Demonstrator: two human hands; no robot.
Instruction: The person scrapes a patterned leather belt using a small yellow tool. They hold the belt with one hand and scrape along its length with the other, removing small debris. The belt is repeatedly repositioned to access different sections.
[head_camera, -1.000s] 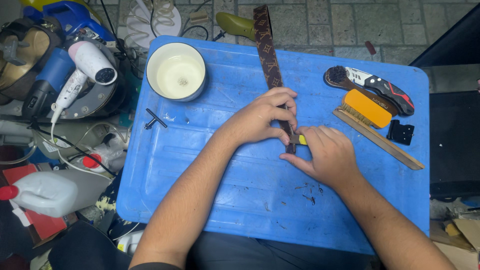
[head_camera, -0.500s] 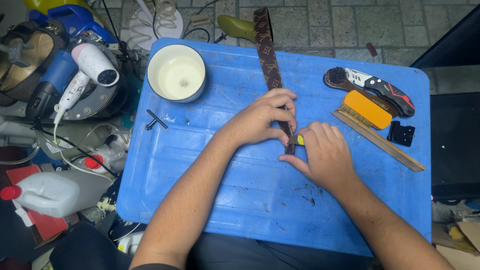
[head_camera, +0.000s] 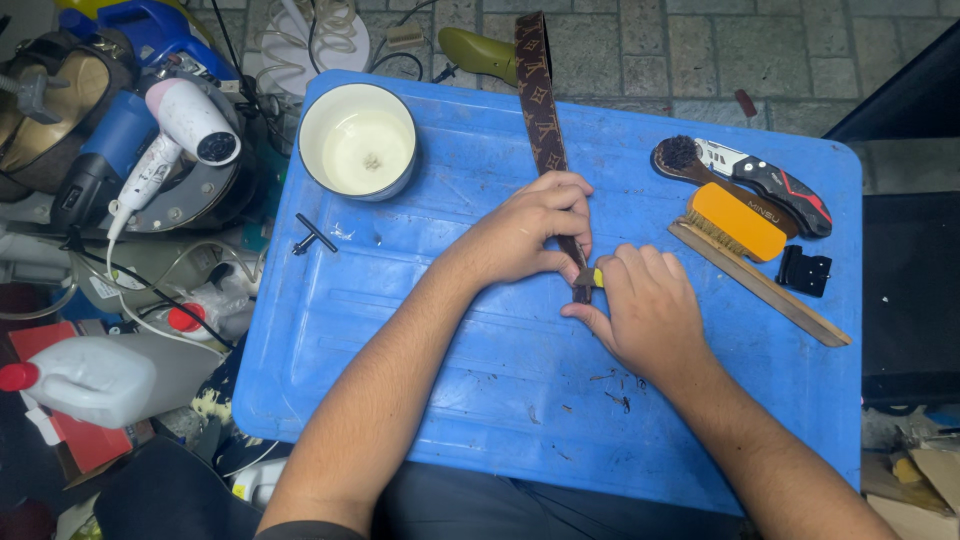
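A long brown patterned strap lies lengthwise across a blue plastic table top, its far end hanging over the back edge. My left hand presses down on the strap's near end. My right hand grips a small tool with a yellow handle, its tip touching the strap's end right beside my left fingers. Most of the tool is hidden inside my fist.
A white bowl stands at the back left of the table top, a small black key-like tool near it. At right lie a round brush, a utility knife, a yellow-backed brush, a wooden stick and a black clip. A hair dryer, tools and a white jug crowd the floor at left.
Both hands stay at the strap's near end; my right hand has shifted very slightly. Nothing else on the table top has moved.
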